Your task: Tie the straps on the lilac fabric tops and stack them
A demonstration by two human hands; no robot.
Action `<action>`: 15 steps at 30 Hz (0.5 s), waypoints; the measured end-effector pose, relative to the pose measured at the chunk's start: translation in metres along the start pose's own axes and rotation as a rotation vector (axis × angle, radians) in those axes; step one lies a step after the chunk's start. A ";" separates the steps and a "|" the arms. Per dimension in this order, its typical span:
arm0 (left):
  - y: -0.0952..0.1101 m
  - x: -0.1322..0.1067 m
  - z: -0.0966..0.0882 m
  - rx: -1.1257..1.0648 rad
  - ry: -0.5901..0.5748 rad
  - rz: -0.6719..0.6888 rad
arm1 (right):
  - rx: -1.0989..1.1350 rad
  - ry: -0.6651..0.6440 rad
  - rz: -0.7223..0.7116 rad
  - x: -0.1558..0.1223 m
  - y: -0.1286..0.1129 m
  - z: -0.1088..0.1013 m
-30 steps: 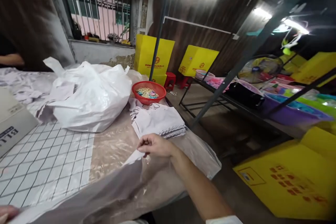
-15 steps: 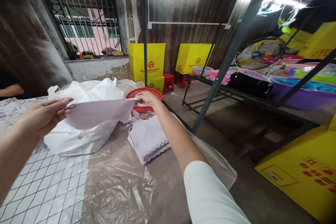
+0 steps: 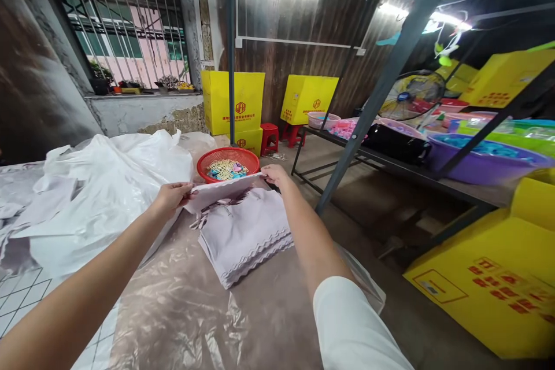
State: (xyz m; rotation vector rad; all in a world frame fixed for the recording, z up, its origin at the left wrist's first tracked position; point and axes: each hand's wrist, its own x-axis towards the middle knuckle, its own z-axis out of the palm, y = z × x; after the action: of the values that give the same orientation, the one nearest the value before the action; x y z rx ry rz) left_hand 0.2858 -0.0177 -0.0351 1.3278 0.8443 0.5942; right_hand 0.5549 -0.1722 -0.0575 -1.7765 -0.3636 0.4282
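A pale lilac fabric piece (image 3: 225,189) is stretched between my two hands, above the far end of a stack of similar pieces. My left hand (image 3: 174,196) pinches its left end, and my right hand (image 3: 276,175) pinches its right end. Under it lies the stack of lilac fabric pieces (image 3: 249,225), with scalloped edges facing me. Just behind the held piece stands a red plastic basket (image 3: 203,161) holding small beige and coloured bits. To the left of my hands is a large crumpled white plastic bag (image 3: 117,173).
Clear plastic sheeting (image 3: 186,312) covers the table. More lilac fabric (image 3: 47,202) lies at far left. A slanting dark metal post (image 3: 368,104) rises at right, before a rack with a purple tub (image 3: 481,162). Yellow boxes (image 3: 234,95) stand by the wall.
Both hands have moved right with the fabric piece, from beside the white bag to over the stack. The view has shifted slightly, and the basket's contents now show.
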 end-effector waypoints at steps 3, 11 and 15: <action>0.010 -0.002 0.005 -0.019 -0.018 0.047 | 0.005 0.018 0.010 0.007 -0.005 -0.016; -0.042 -0.085 0.008 0.063 -0.253 0.084 | 0.014 -0.020 -0.047 -0.041 0.048 -0.075; -0.080 -0.114 0.012 0.133 -0.308 -0.003 | -0.030 -0.031 -0.048 -0.069 0.088 -0.090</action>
State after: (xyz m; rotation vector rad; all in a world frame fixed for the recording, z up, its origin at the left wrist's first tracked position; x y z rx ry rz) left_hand 0.2222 -0.1281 -0.0922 1.4933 0.6413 0.3229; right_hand 0.5378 -0.3015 -0.1163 -1.7881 -0.4363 0.4186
